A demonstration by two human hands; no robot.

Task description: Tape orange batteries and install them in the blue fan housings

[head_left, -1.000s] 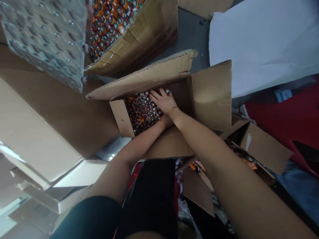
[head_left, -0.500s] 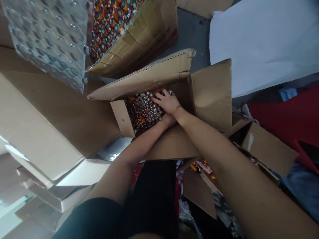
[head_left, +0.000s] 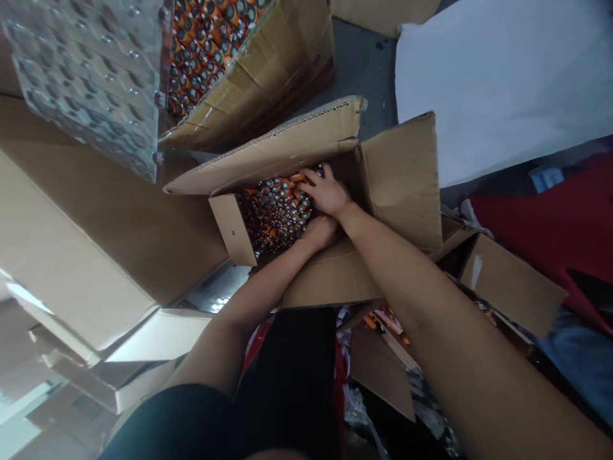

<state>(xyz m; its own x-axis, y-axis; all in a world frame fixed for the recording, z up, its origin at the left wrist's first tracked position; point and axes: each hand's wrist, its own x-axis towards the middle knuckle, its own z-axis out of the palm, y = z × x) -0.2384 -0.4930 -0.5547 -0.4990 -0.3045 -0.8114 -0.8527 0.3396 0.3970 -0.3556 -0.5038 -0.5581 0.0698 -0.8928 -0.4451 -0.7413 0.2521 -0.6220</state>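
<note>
An open cardboard box [head_left: 402, 179] in front of me is packed with several orange batteries [head_left: 271, 211] standing on end. My right hand [head_left: 328, 191] reaches into its far right corner, fingers curled around a few batteries that lie tilted there. My left hand [head_left: 318, 231] is lower, at the near edge of the batteries, its fingers tucked down among them and mostly hidden.
A second carton of orange batteries [head_left: 205, 45] stands behind at the upper left, beside a clear plastic blister tray [head_left: 90, 76]. Flat cardboard sheets [head_left: 71, 243] lie to the left. White fabric [head_left: 502, 70] and a red object [head_left: 550, 217] are at the right. Smaller boxes [head_left: 512, 281] sit near my right arm.
My right hand has gone from lying flat on the battery tops to curling its fingers around a few at the far corner. The left hand has risen slightly into view.
</note>
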